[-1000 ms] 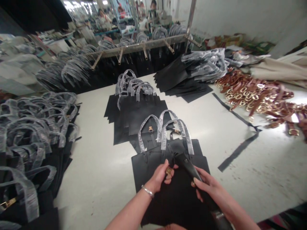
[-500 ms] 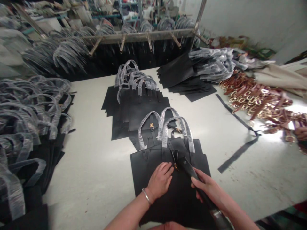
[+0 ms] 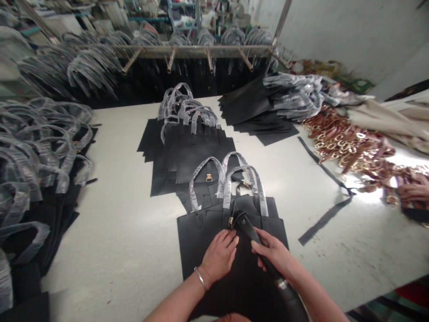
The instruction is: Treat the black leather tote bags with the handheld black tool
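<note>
A black handbag [image 3: 211, 250] lies flat on top of others, its handles [image 3: 228, 188] wrapped in clear plastic. My left hand [image 3: 221, 252] rests on its upper part with the fingers stretched out, fingertips beside a small gold clasp [image 3: 230, 221]. In my right hand [image 3: 271, 250] is a long black tapered object [image 3: 248, 230] with a shiny band near my wrist; its exact kind is unclear. The narrow far end lies against the bag, just right of the clasp. Another gold clasp [image 3: 209, 178] on a black strap shows between the handles.
Black bags with wrapped handles lie in piles at left [image 3: 63, 210], further back [image 3: 204, 152] and back right [image 3: 248, 103]. Brown straps with gold rings [image 3: 348, 143] heap up at right, near a black strip [image 3: 325, 221]. A metal rack [image 3: 187, 51] with hanging bags stands behind the table [image 3: 127, 223].
The black object's far end has shifted left with my right hand, closer to my left fingertips. The gold clasp has moved left and up. The view has shifted slightly.
</note>
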### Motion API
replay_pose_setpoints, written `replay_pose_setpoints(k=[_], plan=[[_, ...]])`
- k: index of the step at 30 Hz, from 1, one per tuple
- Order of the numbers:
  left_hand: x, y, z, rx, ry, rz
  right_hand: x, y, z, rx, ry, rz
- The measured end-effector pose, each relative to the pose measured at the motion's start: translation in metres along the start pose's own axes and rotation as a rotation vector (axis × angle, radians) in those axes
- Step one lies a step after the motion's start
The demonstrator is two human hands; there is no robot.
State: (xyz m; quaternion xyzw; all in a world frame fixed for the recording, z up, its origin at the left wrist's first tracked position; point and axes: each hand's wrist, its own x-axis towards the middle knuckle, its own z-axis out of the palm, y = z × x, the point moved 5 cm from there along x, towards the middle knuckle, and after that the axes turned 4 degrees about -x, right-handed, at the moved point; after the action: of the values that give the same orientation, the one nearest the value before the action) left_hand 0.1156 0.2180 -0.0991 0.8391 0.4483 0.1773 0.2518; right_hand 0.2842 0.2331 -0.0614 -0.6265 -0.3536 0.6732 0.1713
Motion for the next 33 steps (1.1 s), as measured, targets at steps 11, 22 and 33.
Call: replay_pose_setpoints(k=[11,22,33], plan=[[-0.001,0.001,0.001,0.060,-0.004,0.025,-0.045,0.033,-0.077,0.140,0.202,0.079],[0.000,0.000,0.002,0.099,0.025,0.045,-0.033,0.016,-0.069,0.152,0.102,0.104],[-0.002,-0.002,0.005,0.114,0.031,0.048,-0.034,0.001,-0.101,0.254,0.372,-0.036]])
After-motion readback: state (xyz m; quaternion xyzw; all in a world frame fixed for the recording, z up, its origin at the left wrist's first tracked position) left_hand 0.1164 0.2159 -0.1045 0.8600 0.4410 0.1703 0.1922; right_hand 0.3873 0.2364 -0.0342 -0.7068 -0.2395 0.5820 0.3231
